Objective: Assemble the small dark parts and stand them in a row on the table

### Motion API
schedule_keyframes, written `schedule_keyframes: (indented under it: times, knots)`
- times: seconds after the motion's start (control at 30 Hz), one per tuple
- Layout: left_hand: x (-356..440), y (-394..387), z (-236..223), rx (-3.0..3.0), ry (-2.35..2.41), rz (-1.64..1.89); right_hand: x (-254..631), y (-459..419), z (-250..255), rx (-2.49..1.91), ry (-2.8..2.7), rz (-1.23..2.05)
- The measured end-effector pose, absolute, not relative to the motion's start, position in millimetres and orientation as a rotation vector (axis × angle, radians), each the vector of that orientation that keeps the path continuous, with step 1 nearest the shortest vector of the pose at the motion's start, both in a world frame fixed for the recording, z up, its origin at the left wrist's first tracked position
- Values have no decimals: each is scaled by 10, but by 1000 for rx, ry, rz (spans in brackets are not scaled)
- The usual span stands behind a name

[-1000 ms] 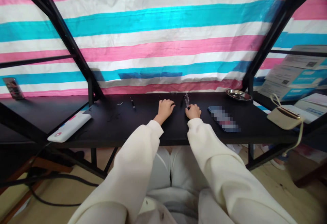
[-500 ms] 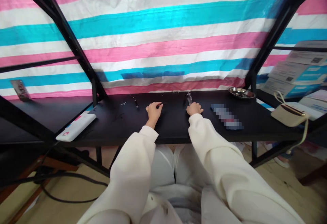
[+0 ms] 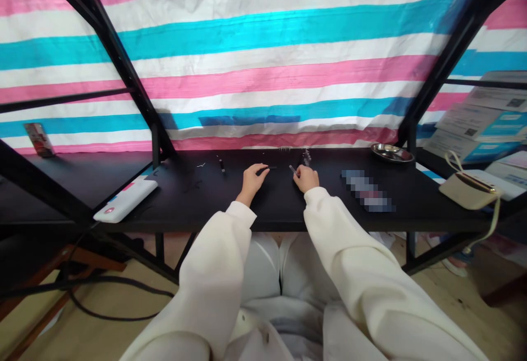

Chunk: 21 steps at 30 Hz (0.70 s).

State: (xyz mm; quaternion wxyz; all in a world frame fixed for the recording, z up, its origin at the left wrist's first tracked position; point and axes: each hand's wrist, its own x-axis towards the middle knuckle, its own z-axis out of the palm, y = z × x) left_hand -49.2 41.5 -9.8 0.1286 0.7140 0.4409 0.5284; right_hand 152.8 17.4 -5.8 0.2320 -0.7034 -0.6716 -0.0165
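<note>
My left hand point(image 3: 252, 180) is closed in a pinch on a thin dark stick-like piece point(image 3: 272, 168), whose tip points right above the black table point(image 3: 197, 202). My right hand point(image 3: 307, 178) pinches a small greyish, slim piece point(image 3: 292, 169) that sticks out toward the left. A gap lies between the two pieces. Just behind my right hand is a small heap of clear and dark bits point(image 3: 307, 157); its lower part is hidden by the hand. Further left a short black tube-like item with a pale band point(image 3: 222, 165) lies on the table.
A shiny metal dish point(image 3: 392, 153) stands at the back right, with a blurred-out blue packet point(image 3: 366, 191) before it. A beige purse point(image 3: 467, 190) rests at the right end. At left lies a white power strip-like device point(image 3: 125, 201). Black metal posts point(image 3: 155, 141) frame the table.
My right hand has drawn slightly left and toward me from the small heap, and a slim greyish piece now shows in its fingers. My left hand keeps its pinch, nearly in place.
</note>
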Motion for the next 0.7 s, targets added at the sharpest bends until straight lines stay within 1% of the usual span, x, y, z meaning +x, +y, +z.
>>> schedule_keyframes:
  times: [0.2,0.47,0.7]
  knots:
    - [-469,398,-99,2089,1188,1510,1440,139,-18,-1808,-2014,-257]
    - [-438,364,-81,2177,1103,1499,1417,141,-34,-1773,-2087,-342]
    - [-417,312,-59,2208,1153,1445,1405,121,-5,-1771,-2107,-382]
